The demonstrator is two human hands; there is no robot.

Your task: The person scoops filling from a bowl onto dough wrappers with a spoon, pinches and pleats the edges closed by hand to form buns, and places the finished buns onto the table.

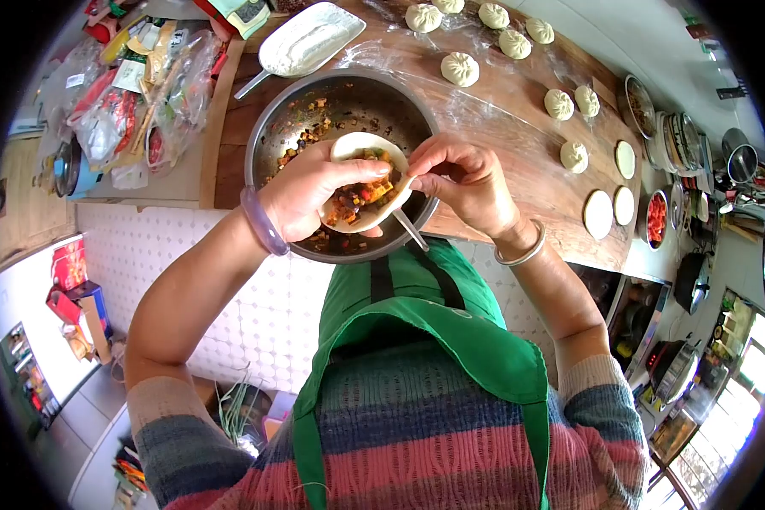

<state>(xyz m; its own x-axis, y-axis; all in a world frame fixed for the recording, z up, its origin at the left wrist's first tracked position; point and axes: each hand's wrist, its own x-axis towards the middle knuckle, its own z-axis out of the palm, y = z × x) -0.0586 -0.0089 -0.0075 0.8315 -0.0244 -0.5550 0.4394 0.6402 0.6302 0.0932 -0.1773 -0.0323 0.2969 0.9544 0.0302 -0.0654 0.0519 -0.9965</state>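
My left hand (302, 189) holds a round dough wrapper (345, 146) from the left, with its thumb resting on the chopped filling (367, 194) in the middle. At the wrapper's right edge, my right hand (463, 178) pinches the dough between thumb and fingers. Both hands are above a large metal bowl (259, 140), which has more chopped filling inside. A metal handle (410, 229) sticks out over the bowl's front rim; its other end is hidden under the wrapper.
Several pleated buns (460, 70) sit on the floured wooden table (501, 127). Flat dough rounds (597, 214) lie at the right, near a bowl of red pieces (656, 219). A metal scoop (310, 41) with flour is behind the bowl; plastic bags (110, 110) are at left.
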